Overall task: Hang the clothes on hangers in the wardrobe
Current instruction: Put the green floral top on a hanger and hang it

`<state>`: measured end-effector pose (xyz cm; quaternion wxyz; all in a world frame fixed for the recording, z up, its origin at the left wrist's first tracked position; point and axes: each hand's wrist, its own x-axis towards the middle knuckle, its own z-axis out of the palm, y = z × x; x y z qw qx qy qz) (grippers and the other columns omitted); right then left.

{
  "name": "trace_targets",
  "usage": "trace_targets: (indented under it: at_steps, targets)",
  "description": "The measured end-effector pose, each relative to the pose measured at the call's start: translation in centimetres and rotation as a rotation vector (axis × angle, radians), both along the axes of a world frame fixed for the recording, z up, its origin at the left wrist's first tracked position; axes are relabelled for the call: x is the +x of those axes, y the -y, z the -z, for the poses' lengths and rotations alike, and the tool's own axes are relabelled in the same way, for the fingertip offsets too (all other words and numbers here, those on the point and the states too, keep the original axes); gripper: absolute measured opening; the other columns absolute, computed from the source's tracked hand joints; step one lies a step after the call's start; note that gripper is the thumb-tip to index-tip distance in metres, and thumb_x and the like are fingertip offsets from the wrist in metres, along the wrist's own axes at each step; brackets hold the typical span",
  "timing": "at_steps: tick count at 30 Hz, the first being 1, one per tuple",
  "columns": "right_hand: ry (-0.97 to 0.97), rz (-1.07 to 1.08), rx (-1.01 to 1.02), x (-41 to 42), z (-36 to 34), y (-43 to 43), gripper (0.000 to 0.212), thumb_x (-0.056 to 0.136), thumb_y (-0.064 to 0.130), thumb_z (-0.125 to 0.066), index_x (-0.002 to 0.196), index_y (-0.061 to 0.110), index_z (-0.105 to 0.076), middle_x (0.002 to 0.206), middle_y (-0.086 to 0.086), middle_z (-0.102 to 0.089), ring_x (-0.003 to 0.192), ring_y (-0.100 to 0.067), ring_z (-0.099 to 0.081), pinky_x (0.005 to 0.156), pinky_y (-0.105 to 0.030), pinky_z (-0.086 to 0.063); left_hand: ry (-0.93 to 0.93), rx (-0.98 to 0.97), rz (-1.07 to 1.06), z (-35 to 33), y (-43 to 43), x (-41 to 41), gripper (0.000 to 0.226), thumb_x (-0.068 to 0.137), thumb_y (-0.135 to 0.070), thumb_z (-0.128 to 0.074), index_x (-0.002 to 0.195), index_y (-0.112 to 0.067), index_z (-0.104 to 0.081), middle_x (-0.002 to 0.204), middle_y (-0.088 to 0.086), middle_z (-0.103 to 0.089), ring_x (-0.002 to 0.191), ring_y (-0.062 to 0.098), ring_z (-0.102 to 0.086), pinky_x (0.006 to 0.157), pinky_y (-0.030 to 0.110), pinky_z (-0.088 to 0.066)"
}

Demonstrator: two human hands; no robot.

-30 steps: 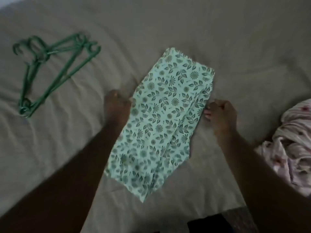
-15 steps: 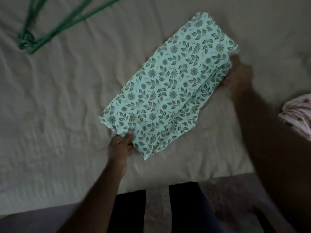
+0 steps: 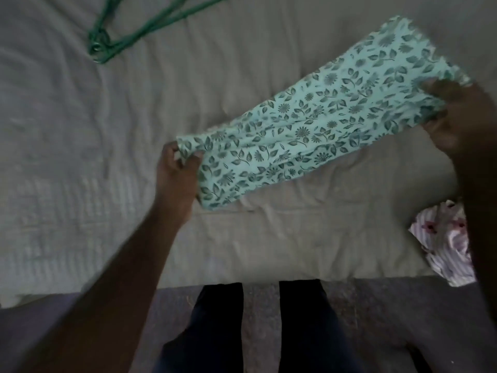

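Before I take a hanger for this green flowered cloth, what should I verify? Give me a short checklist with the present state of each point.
1. Left hand pinches the near end of the flowered cloth: ok.
2. Right hand grips the far end: ok.
3. Cloth fully opened out: cannot tell.
4. Green hangers lie on the bed, apart from the cloth: ok.
5. One hand free for a hanger: not ok, both hold the cloth.
6. Pink garment lies apart from the cloth: ok.
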<state>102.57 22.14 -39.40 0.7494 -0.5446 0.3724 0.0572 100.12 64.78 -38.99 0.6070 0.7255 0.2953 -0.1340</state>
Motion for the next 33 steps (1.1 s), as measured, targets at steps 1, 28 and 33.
trace_targets:
  at_steps: [1,28,33]
  targets:
    - [0.017,0.029,0.063,-1.8,0.0,-0.1,0.041,0.094,0.017,-0.066,0.133,0.008,-0.058,0.131,-0.008,-0.065,0.115,-0.018,-0.066,0.082,-0.023,-0.057,0.049,0.005,0.015,-1.0,-0.7,0.9,0.017,0.089,-0.012,-0.066,0.100,-0.022,-0.058,0.099,0.002,-0.073,0.096,0.026,-0.071,0.080,0.045,-0.059]
    - [-0.586,0.234,-0.181,-15.6,5.4,-8.8,0.008,0.096,0.023,-0.057,0.090,0.018,-0.060,0.070,0.002,-0.062,0.050,-0.004,-0.060,0.063,-0.031,-0.055,-0.472,0.137,0.258,6.1,-5.6,-2.3,0.021,0.089,-0.010,-0.069,0.108,-0.006,-0.061,0.104,0.007,-0.068,0.085,0.017,-0.066,0.053,0.029,-0.054]
    - [-0.427,0.107,-0.817,-16.9,4.4,-15.6,0.016,0.093,0.015,-0.058,0.099,0.003,-0.065,0.071,0.008,-0.063,0.059,0.012,-0.054,0.065,-0.010,-0.040,-0.483,0.210,0.314,6.3,-6.4,-1.4,0.025,0.085,-0.008,-0.073,0.106,-0.005,-0.058,0.101,0.014,-0.067,0.080,0.022,-0.064,0.060,0.032,-0.053]
